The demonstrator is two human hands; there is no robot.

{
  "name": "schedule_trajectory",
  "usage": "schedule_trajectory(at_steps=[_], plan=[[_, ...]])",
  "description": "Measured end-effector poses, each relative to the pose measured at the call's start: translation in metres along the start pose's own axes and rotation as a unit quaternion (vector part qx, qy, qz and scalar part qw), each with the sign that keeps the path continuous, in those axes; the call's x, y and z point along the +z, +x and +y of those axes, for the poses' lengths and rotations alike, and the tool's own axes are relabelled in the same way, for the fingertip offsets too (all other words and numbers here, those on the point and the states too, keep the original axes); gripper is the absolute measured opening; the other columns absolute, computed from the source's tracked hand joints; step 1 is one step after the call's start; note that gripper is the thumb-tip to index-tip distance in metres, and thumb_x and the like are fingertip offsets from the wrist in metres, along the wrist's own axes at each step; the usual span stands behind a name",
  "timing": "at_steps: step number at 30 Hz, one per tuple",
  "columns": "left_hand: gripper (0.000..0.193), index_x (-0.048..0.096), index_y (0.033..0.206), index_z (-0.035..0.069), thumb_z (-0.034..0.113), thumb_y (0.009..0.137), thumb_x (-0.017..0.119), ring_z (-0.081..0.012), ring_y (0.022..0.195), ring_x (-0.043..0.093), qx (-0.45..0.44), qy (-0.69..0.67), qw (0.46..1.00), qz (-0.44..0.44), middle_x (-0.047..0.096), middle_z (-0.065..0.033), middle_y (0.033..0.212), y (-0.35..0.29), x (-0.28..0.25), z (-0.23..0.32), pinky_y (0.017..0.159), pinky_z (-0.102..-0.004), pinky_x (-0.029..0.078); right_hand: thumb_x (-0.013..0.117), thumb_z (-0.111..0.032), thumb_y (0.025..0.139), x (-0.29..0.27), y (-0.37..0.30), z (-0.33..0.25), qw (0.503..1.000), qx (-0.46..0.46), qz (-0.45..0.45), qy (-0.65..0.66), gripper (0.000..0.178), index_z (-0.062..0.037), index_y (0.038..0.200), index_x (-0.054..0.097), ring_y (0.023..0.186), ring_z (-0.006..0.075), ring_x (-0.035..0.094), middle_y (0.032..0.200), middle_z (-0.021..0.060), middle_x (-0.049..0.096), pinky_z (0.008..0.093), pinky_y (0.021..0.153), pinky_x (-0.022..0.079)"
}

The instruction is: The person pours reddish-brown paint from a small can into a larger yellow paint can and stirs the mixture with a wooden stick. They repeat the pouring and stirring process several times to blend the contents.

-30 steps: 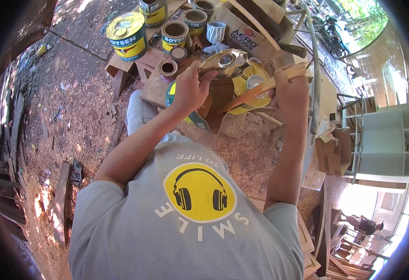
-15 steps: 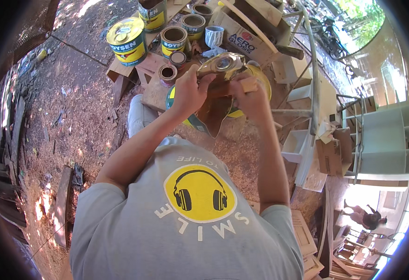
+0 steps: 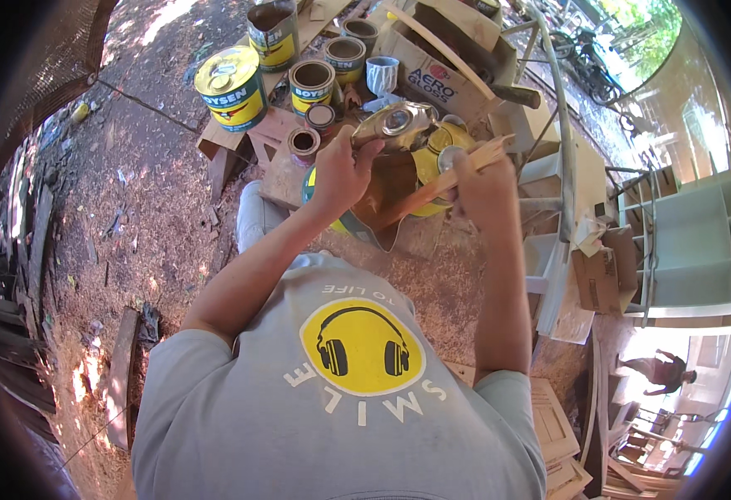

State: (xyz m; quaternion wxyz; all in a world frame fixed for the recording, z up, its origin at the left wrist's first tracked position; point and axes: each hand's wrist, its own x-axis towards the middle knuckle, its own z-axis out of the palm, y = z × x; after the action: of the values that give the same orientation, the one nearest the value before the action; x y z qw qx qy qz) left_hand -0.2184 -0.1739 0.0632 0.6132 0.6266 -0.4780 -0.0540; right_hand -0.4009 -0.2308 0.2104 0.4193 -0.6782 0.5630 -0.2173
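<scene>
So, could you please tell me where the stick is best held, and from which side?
Probably near its upper end, coming from the right, as the right hand does: the stick slants down leftward, its lower part reaching into the open can.

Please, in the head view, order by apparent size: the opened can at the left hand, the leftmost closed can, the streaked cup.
Largest: opened can, partly hidden
Middle: leftmost closed can
Smallest: streaked cup

grey shirt [image 3: 340,383]: white lettering [image 3: 361,414] | green-yellow cans [image 3: 236,96]: pale lettering | cardboard box [image 3: 432,73]: blue lettering
</scene>
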Motion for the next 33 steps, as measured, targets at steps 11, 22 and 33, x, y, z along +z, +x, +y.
schedule_trajectory(at_steps=[11,22,33], plan=[[0.031,0.058,0.096,0.000,0.026,0.096,0.075,-0.0416,0.071,0.068,0.020,0.015,1.000,0.002,0.071,-0.0215,0.083,-0.001,-0.001,0.009,0.060,-0.0456,0.051,0.055,-0.020,0.094,-0.023,-0.004,-0.038,0.991,-0.075,0.072,-0.081,0.034,0.0074,0.077,0.065,0.051,0.0254,0.065,0.062,0.0184,0.065,0.0404,0.055,0.053],[0.032,0.058,0.098,0.000,0.028,0.096,0.075,-0.0413,0.070,0.068,0.041,0.021,0.999,-0.002,0.070,-0.0205,0.080,-0.003,0.001,0.001,0.060,-0.0465,0.052,0.056,-0.019,0.097,-0.017,0.000,-0.024,0.992,-0.086,0.071,-0.053,0.030,0.0076,0.086,0.065,0.045,0.0178,0.062,0.060,0.0119,0.064,0.0330,0.042,0.048],[0.034,0.059,0.097,0.000,0.030,0.095,0.075,-0.0411,0.067,0.067,0.017,0.005,1.000,0.001,0.069,-0.0202,0.078,-0.006,0.000,-0.001,0.058,-0.0455,0.051,0.060,-0.018,0.100,-0.032,-0.005,-0.020,0.996,-0.045,0.077,-0.017,0.018,0.0008,0.100,0.060,0.039,0.0113,0.052,0.061,0.0073,0.062,0.0262,0.037,0.041]])
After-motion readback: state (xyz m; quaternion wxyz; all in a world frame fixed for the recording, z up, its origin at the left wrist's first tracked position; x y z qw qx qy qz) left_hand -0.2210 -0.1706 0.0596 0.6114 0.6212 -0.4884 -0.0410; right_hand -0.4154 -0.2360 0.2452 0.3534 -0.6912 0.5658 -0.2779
